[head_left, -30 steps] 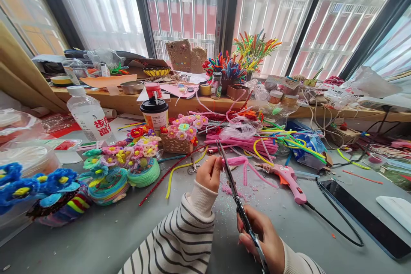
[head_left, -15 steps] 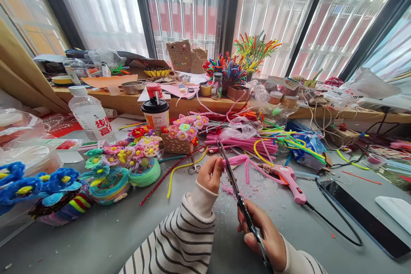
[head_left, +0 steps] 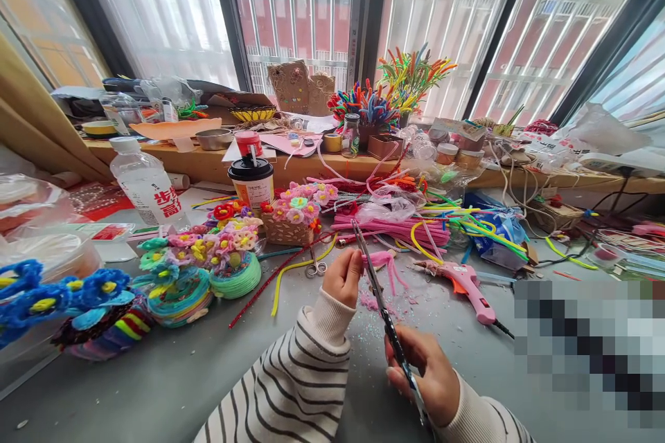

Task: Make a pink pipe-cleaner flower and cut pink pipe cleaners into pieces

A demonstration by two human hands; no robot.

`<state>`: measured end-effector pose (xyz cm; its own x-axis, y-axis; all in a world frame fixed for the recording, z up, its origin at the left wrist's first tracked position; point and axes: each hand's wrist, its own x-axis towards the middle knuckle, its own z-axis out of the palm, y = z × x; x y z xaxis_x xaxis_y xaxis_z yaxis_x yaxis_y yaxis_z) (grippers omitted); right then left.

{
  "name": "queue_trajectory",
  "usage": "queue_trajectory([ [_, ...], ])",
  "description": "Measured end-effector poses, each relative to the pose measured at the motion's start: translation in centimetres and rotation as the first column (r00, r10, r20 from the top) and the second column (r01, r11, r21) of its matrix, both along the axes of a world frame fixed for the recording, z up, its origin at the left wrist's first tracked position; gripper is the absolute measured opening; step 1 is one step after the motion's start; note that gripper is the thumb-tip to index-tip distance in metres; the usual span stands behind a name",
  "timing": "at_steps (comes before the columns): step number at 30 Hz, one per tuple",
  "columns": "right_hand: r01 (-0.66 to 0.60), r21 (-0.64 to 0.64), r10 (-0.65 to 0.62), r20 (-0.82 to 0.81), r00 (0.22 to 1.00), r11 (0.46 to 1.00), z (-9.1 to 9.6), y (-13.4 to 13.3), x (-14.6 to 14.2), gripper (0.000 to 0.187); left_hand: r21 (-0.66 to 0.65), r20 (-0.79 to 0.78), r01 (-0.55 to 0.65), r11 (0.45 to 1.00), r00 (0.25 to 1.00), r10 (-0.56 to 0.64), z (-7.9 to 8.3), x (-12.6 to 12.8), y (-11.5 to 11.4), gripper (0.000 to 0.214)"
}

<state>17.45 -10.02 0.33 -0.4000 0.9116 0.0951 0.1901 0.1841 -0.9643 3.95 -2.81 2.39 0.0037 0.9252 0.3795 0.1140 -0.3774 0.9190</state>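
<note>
My left hand [head_left: 343, 279] pinches a pink pipe cleaner [head_left: 385, 260] between thumb and fingertips. Its folded strands stick out to the right and droop above the grey table. In my right hand [head_left: 435, 375] is a pair of long dark scissors [head_left: 385, 318], pointing up and away from me. The blades lie across the pipe cleaner just right of my left fingertips and look nearly closed. Whether they touch it I cannot tell. Pink fluff and glitter [head_left: 370, 303] are scattered on the tabletop beneath.
A pink glue gun [head_left: 470, 289] lies to the right, with pink pipe cleaner bundles [head_left: 358, 227] behind. Small scissors [head_left: 316, 267] rest near my left hand. Fuzzy flower pots [head_left: 235, 278], a lidded cup [head_left: 252, 187] and a water bottle [head_left: 145, 183] stand left. The lower right corner is pixelated.
The pipe cleaner's long end, earlier stretched right towards the glue gun, now hangs down closer to my left hand. Both hands have barely moved, and the scissor blades look closer together.
</note>
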Motion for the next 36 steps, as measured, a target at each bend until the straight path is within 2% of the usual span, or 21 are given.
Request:
queue_trajectory([
  [6, -0.067, -0.023, 0.064, -0.111, 0.992, 0.997, -0.4, 0.5, 0.4, 0.041, 0.064, -0.115, -0.008, 0.998, 0.993, 0.016, 0.0, 0.1, -0.2, 0.029],
  [13, 0.000, 0.000, 0.000, -0.021, 1.000, 1.000, -0.3, 0.4, 0.2, 0.035, 0.071, -0.136, -0.009, 0.997, 0.991, 0.019, 0.1, 0.3, -0.3, 0.028],
  [21, -0.004, -0.017, 0.003, -0.037, 0.999, 1.000, -1.0, 0.5, 0.3, 0.033, 0.079, -0.125, 0.008, 0.997, 0.992, 0.002, -0.1, 0.1, -0.1, 0.029],
  [24, -0.046, -0.057, 0.039, -0.109, 0.993, 0.997, -0.9, 0.6, 0.2, 0.037, 0.107, -0.101, -0.041, 0.993, 0.993, 0.052, -0.1, 0.0, -0.2, 0.029],
  [29, -0.201, -0.095, 0.165, -0.293, 0.942, 0.975, -0.3, 0.5, 0.2, 0.045, 0.160, -0.146, -0.086, 0.983, 0.983, 0.109, -0.2, -0.2, -0.2, 0.028],
  [33, -0.217, -0.111, 0.183, -0.259, 0.948, 0.970, 0.0, 0.1, 0.6, 0.047, 0.200, -0.105, -0.169, 0.965, 0.976, 0.193, 0.0, -0.4, 0.0, 0.028],
  [36, -0.205, -0.118, 0.174, -0.225, 0.959, 0.972, -0.4, 0.0, 0.8, 0.046, 0.206, -0.061, -0.210, 0.956, 0.972, 0.226, 0.1, -0.6, 0.2, 0.029],
])
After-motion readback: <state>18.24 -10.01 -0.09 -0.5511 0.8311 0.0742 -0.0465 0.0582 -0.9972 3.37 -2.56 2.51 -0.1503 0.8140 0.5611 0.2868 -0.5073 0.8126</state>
